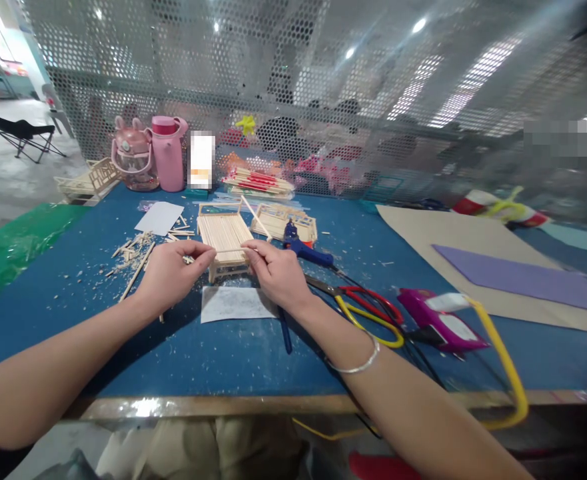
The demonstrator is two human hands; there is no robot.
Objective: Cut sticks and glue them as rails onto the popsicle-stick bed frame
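Between my two hands a thin wooden stick (230, 251) runs level across the near end of a small wooden model bed (224, 230). My left hand (180, 267) pinches the stick's left end with thumb and forefinger. The other end is pinched by my right hand (276, 267). The bed has a slatted top, short legs and a raised rail at its far end. Whether the stick touches the bed I cannot tell. A white paper (238, 304) lies just in front of the bed. Right of it rests a blue glue gun (306, 250), its handle partly behind my right hand.
Scissors (373, 313) with red and yellow handles lie at right, beside a purple packet (438, 320). Stick scraps (133, 253) are scattered at left. Behind stand a pink bottle (167, 157), a clear jug (133, 157) and another wooden model (293, 223), before a perforated metal screen (198, 67).
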